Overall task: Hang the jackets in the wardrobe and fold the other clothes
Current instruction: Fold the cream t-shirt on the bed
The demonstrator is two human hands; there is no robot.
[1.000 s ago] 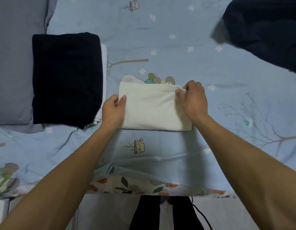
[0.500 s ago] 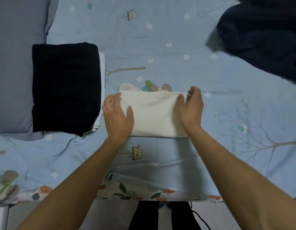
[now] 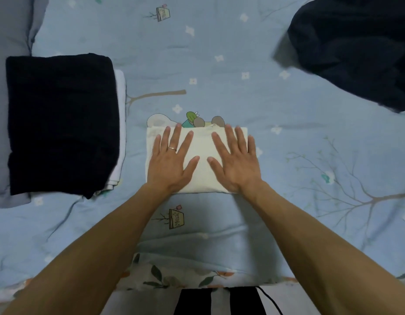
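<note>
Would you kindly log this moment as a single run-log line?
step: fold clothes | left hand: flat on folded cream garment | right hand: flat on it | pending: dark heap

A blue printed bedsheet (image 3: 219, 53) covered the bed. A grey pillow (image 3: 1, 110) lay at its left edge. A black cord (image 3: 270, 301) hung below.
</note>
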